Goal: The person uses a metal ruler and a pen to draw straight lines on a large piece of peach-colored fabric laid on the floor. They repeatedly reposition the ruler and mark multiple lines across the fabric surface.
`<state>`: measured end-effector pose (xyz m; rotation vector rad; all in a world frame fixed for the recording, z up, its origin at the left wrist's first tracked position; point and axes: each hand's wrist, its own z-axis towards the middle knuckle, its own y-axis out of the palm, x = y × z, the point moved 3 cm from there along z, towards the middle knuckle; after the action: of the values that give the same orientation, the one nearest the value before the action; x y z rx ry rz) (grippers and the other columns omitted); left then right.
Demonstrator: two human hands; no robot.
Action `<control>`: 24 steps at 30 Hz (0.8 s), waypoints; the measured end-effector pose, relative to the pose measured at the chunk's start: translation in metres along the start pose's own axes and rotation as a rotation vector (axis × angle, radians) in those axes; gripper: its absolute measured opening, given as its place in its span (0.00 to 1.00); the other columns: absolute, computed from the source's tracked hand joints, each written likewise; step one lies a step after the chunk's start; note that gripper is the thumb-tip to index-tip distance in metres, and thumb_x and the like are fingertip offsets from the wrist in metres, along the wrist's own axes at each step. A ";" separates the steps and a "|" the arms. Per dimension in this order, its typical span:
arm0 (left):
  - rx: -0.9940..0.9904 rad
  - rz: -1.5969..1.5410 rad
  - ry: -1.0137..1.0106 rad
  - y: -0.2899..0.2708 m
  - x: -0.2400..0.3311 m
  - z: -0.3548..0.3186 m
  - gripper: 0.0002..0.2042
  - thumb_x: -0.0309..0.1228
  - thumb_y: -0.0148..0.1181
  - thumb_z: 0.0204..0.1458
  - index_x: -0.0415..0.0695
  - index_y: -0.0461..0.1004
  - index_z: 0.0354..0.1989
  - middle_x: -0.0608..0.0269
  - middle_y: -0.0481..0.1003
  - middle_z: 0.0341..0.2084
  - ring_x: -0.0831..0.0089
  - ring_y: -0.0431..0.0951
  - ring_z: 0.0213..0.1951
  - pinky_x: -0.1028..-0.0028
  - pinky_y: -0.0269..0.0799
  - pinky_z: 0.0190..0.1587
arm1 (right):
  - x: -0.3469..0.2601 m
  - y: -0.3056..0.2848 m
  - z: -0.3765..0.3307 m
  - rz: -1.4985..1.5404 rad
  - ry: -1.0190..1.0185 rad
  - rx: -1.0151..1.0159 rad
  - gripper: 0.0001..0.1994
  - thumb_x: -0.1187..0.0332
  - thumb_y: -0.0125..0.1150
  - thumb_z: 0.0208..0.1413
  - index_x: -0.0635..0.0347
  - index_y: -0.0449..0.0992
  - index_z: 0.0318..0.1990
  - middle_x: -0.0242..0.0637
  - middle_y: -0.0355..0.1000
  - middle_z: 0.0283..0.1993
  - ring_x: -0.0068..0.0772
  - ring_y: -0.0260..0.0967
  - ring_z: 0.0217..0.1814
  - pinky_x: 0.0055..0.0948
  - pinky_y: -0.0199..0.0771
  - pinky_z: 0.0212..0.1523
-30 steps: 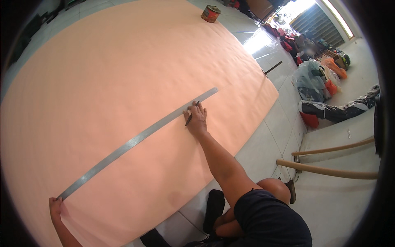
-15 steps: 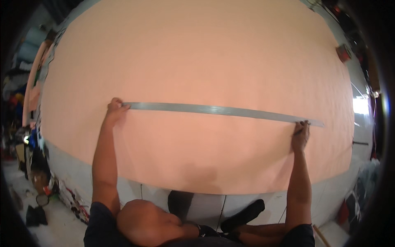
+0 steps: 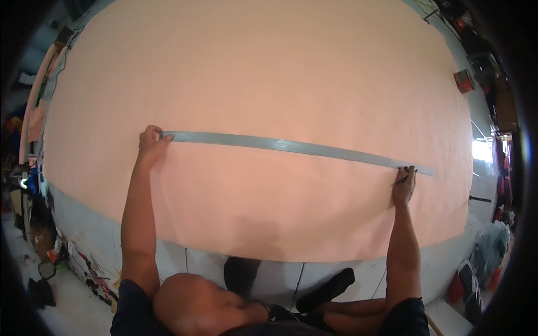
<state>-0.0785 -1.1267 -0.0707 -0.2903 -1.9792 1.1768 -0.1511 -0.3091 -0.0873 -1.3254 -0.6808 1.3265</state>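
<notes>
A long grey metal ruler (image 3: 263, 144) lies across a wide peach-coloured sheet (image 3: 263, 73), its right end slightly nearer to me than its left. At the ruler's left end, my left hand (image 3: 150, 144) is closed, with thumb and bent fingers gripping the end. My right hand (image 3: 404, 186) rests by the near edge close to the other end, fingers wrapped round a dark pen (image 3: 402, 180). The pen's tip is too small to make out against the ruler's edge.
White tiled floor (image 3: 210, 259) borders the sheet, and my feet (image 3: 328, 290) are at its near edge. A reddish can (image 3: 464, 81) stands on the far right edge, with a black rod (image 3: 480, 199) below. Clutter lines both sides, including a clear plastic bag (image 3: 488, 243).
The whole view has shifted and turned slightly. Both hands keep nearly the same places along the ruler, the left at its end and the right holding the pen.
</notes>
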 end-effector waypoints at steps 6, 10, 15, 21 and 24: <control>0.003 0.024 0.042 -0.003 -0.012 0.002 0.25 0.41 0.75 0.48 0.48 0.72 0.53 0.49 0.67 0.53 0.55 0.71 0.55 0.59 0.71 0.58 | -0.015 0.002 -0.006 -0.025 0.021 0.007 0.21 0.56 0.52 0.70 0.67 0.71 0.56 0.53 0.71 0.64 0.53 0.63 0.69 0.48 0.56 0.68; 0.049 0.082 0.073 0.005 -0.005 0.003 0.25 0.40 0.74 0.48 0.46 0.72 0.52 0.50 0.67 0.52 0.56 0.71 0.52 0.60 0.71 0.55 | -0.011 0.002 -0.010 0.023 0.008 0.055 0.18 0.58 0.55 0.68 0.66 0.74 0.50 0.54 0.73 0.61 0.54 0.63 0.69 0.49 0.58 0.67; -0.035 -0.003 0.124 0.005 -0.042 0.030 0.24 0.40 0.72 0.51 0.44 0.71 0.52 0.50 0.68 0.50 0.60 0.70 0.50 0.62 0.70 0.54 | -0.020 0.002 -0.010 0.025 -0.055 0.165 0.14 0.62 0.60 0.65 0.65 0.76 0.48 0.52 0.74 0.59 0.54 0.63 0.70 0.48 0.59 0.66; -0.115 0.123 0.066 0.004 -0.054 0.065 0.29 0.40 0.74 0.50 0.40 0.67 0.55 0.47 0.67 0.54 0.55 0.72 0.55 0.60 0.72 0.56 | -0.010 0.002 -0.009 0.062 0.012 0.130 0.14 0.60 0.60 0.64 0.59 0.75 0.50 0.55 0.68 0.67 0.55 0.58 0.74 0.56 0.53 0.69; -0.133 0.262 -0.042 0.002 -0.043 0.068 0.34 0.41 0.76 0.46 0.41 0.64 0.57 0.45 0.66 0.56 0.51 0.74 0.54 0.58 0.74 0.55 | -0.013 0.003 -0.011 0.007 0.052 0.121 0.15 0.58 0.59 0.66 0.56 0.74 0.52 0.54 0.64 0.70 0.57 0.54 0.76 0.63 0.49 0.72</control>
<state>-0.1001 -1.1928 -0.1114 -0.6139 -2.1066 1.2211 -0.1448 -0.3253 -0.0880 -1.2610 -0.5516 1.3140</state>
